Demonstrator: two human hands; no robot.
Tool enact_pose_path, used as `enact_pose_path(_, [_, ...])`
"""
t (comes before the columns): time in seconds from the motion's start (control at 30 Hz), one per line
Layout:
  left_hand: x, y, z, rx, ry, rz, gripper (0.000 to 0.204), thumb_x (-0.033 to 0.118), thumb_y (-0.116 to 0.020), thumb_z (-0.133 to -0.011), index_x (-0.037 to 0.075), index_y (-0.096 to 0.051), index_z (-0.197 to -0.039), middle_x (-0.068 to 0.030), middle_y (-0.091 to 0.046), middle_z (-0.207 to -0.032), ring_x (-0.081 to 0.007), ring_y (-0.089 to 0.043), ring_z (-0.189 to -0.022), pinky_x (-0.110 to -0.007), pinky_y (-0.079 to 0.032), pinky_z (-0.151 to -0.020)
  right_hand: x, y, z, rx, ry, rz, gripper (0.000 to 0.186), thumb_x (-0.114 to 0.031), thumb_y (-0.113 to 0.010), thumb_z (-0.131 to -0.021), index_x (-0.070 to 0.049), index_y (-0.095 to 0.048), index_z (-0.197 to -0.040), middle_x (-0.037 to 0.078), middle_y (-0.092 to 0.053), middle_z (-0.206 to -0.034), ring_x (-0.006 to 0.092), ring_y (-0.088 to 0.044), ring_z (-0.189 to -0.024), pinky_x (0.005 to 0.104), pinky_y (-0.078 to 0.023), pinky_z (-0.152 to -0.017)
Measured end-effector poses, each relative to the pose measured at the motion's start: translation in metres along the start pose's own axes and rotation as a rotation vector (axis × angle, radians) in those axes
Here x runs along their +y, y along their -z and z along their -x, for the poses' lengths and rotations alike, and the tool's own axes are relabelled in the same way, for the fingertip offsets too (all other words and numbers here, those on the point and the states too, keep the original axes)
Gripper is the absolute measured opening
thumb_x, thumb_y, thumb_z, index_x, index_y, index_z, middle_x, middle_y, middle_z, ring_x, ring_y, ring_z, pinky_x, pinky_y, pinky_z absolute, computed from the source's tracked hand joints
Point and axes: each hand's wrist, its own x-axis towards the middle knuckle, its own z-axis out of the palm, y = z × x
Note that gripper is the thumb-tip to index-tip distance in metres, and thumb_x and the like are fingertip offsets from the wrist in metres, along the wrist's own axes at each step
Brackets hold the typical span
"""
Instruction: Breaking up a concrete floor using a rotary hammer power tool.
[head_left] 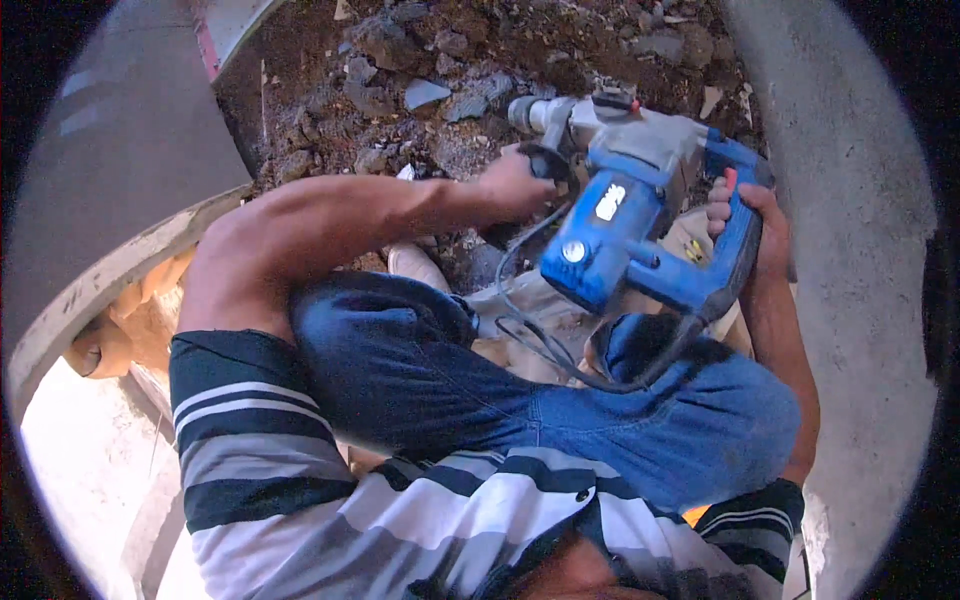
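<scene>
A blue and silver rotary hammer drill is held above my crossed, jeans-covered legs, its metal nose pointing up and left toward broken rubble. My left hand is closed on the black side handle behind the nose. My right hand grips the blue rear handle beside a red trigger. A dark power cord drops from that handle and loops over my lap. Small yellow-handled tools, too small to make out clearly, lie partly hidden behind the drill at the right.
Dark soil and broken grey chunks fill the top middle. A concrete surface rises along the right. At left a grey panel sits beside a curving concrete edge, with tan crumpled material below it.
</scene>
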Motion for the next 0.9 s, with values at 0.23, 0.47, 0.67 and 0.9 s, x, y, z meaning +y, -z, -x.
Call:
enact_pose_path(0.23, [-0.018,-0.022,-0.030,0.023,0.076,-0.040,0.036,0.030,-0.058,-0.067,0.002,-0.060,-0.088,-0.0177,-0.060,-0.086,-0.0282,-0.059,-0.077,-0.035,-0.047,-0.069,-0.006,0.016,-0.011,0.033,0.001,0.216,0.032,-0.015,-0.053,-0.074,0.000,-0.043,-0.100,0.006,-0.048,-0.079,0.0143,-0.049,-0.062,0.0271,-0.045,-0.054])
enact_pose_path(0.47, [-0.013,-0.034,-0.046,0.136,-0.054,-0.361,0.036,0.031,-0.058,-0.066,0.000,-0.060,-0.083,-0.0192,-0.060,-0.081,-0.0305,-0.059,-0.074,-0.039,-0.047,-0.070,0.005,0.057,-0.050,-0.074,-0.058,0.085,0.033,-0.016,-0.053,-0.072,0.000,-0.043,-0.099,0.006,-0.049,-0.078,0.0141,-0.049,-0.062,0.0256,-0.044,-0.056])
enact_pose_path(0.67, [-0.038,0.035,-0.017,0.426,-0.231,-0.250,0.031,0.021,-0.056,-0.068,0.000,-0.055,-0.091,-0.0204,-0.058,-0.083,-0.0343,-0.057,-0.081,-0.038,-0.045,-0.072,0.032,0.007,-0.044,-0.155,0.067,0.198,0.033,-0.017,-0.051,-0.073,-0.001,-0.043,-0.101,0.005,-0.048,-0.080,0.0135,-0.048,-0.065,0.0260,-0.043,-0.061])
enact_pose_path(0.9, [-0.025,-0.009,-0.001,0.147,-0.076,0.322,0.029,0.021,-0.059,-0.066,-0.001,-0.055,-0.084,-0.0141,-0.058,-0.073,-0.0227,-0.057,-0.067,-0.033,-0.047,-0.060,-0.041,-0.090,0.007,-0.104,0.053,0.613,0.033,-0.024,-0.052,-0.073,0.000,-0.050,-0.095,0.003,-0.053,-0.075,0.0097,-0.050,-0.060,0.0215,-0.043,-0.055])
